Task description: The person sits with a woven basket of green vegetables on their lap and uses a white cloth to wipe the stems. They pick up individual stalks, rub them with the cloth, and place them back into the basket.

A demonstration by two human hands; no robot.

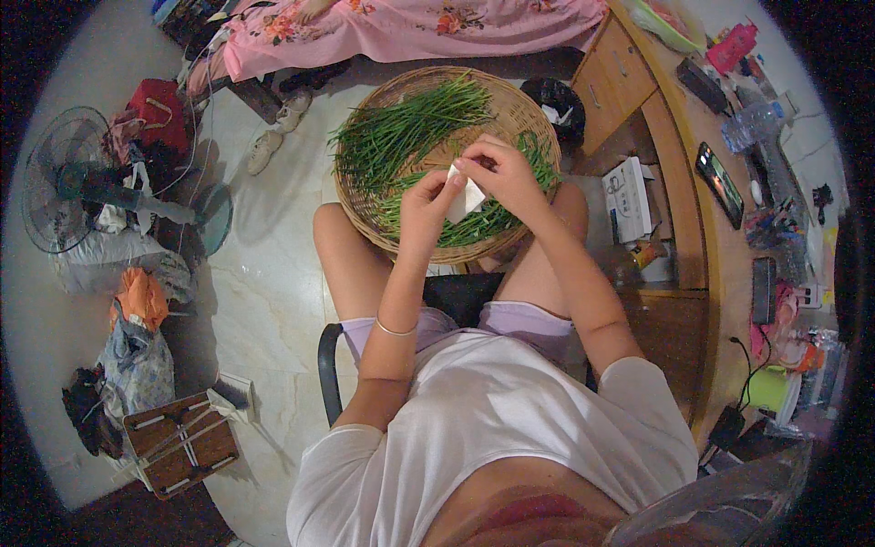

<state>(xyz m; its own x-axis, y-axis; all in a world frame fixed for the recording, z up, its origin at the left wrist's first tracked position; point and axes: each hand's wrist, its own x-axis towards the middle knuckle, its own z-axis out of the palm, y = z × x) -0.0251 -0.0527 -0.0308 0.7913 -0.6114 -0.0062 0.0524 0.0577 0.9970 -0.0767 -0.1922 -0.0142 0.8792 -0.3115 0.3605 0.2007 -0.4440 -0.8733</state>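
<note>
A round wicker basket [348,205] lies in front of me above my knees, holding long thin green stalks like chives [417,123]. One large bunch fills its upper left, and more stalks [478,229] lie along the lower side and the right. Over the basket, my left hand [434,195] pinches a white piece of paper or tissue [466,198] between thumb and fingers. My right hand [495,167] touches the top of the same white piece with its fingertips; its other fingers are curled, and whether they hold anything more is hidden.
A black-lined bin [571,133] stands right of the basket, beside a wooden desk [697,232] bearing a phone [721,184] and a plastic bottle [752,126]. At left are a fan [72,181], shoes [265,152] and bags. A bed with a pink floral cover [410,31] is ahead.
</note>
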